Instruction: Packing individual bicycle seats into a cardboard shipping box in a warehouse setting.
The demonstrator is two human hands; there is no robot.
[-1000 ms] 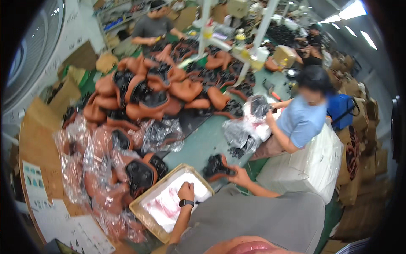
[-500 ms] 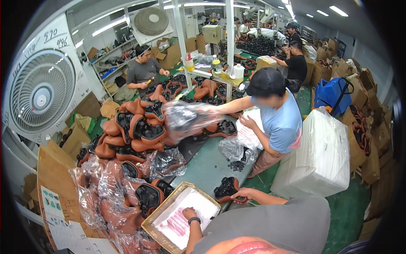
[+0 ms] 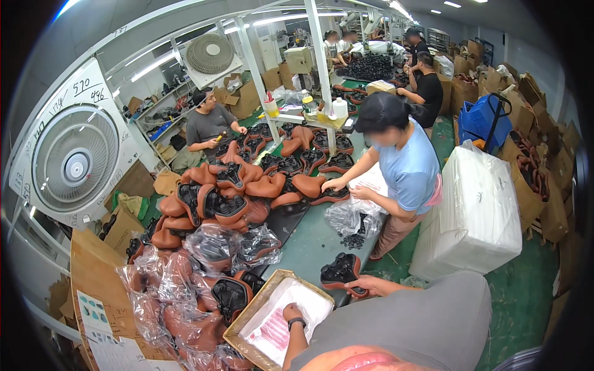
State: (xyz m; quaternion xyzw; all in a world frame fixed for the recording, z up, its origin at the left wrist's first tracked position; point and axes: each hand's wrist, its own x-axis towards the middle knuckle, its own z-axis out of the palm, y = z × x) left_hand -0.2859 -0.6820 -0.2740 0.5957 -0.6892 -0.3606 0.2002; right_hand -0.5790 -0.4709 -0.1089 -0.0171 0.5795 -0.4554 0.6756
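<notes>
1. The right hand (image 3: 366, 285) is grasping a brown-and-black saddle (image 3: 339, 270) by its near edge, with the black underside facing up
2. The saddle is sitting at the right of the tray (image 3: 255, 303), over the near end of the green table (image 3: 302, 240); whether it is touching the tabletop or being held just above it, I cannot tell
3. The left hand (image 3: 292, 313) is reaching into the tray, fingers curling down over the red-printed white sheets (image 3: 269, 331); the fingertips are hiding, so I cannot tell whether they are pinching anything
4. The step in hand seems to be picking from the sheets with the left while the right is holding the saddle ready beside them
5. The next move would be calling for the left fingers to be separating one layer cleanly, with the right grip holding the saddle clear of the rim
6. Saddles in clear plastic (image 3: 179, 278) are lying left of the tray, and bare saddles (image 3: 216, 201) are piling up beyond them
7. Across the table, a co-worker in light blue (image 3: 405, 162) is standing near a crumpled clear bag (image 3: 345, 221) and small black pieces (image 3: 353, 242)
</notes>
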